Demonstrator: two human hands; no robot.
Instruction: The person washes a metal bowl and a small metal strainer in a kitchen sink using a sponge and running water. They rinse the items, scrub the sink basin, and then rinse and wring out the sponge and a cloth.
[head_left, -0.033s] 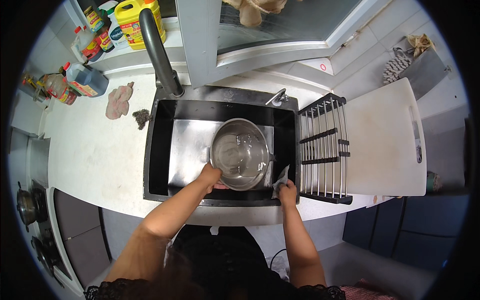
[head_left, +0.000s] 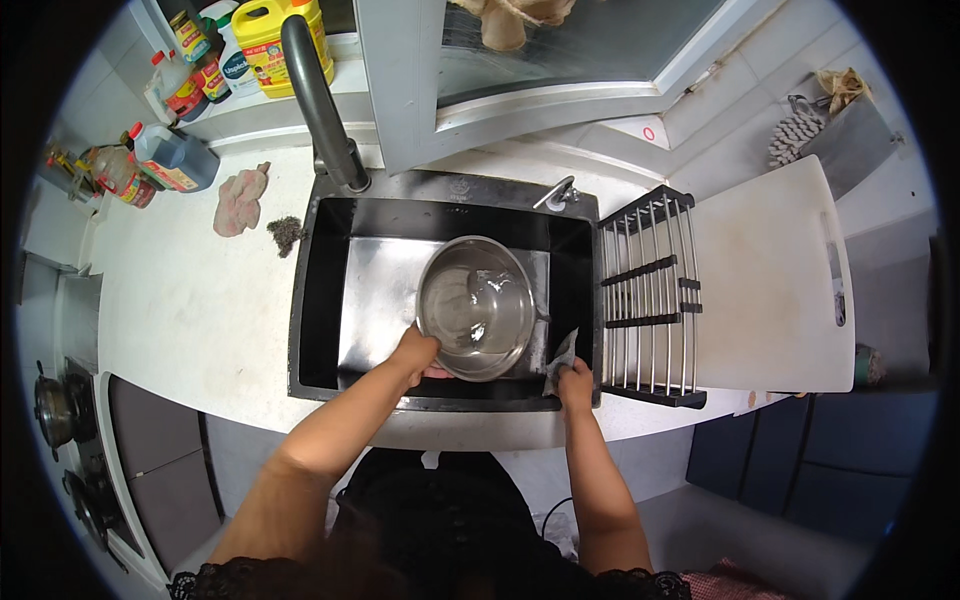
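Observation:
A round stainless steel pot (head_left: 522, 325) with clear water in it is over the black sink (head_left: 385, 275). My left hand (head_left: 416, 356) grips its near left rim, thumb on top and fingers curled underneath. A dark handle shows on the pot's right side. Near the sink's front right corner, my right hand (head_left: 574, 384) is closed on a thin greyish cloth (head_left: 563, 358), whose upper end sticks up above the fingers. Whether the pot touches the sink bottom I cannot tell.
A dark faucet (head_left: 322, 110) arches behind the sink, with a small tap (head_left: 556, 194) to its right. Right of the sink lie a roll-up drying rack (head_left: 650, 295) and a white cutting board (head_left: 760, 280). A pink rag (head_left: 240, 203) and a steel scouring pad (head_left: 286, 235) rest on the left counter.
The pot has shifted very slightly left with my left hand, and the glints on the water have changed. My right hand holds the cloth as before.

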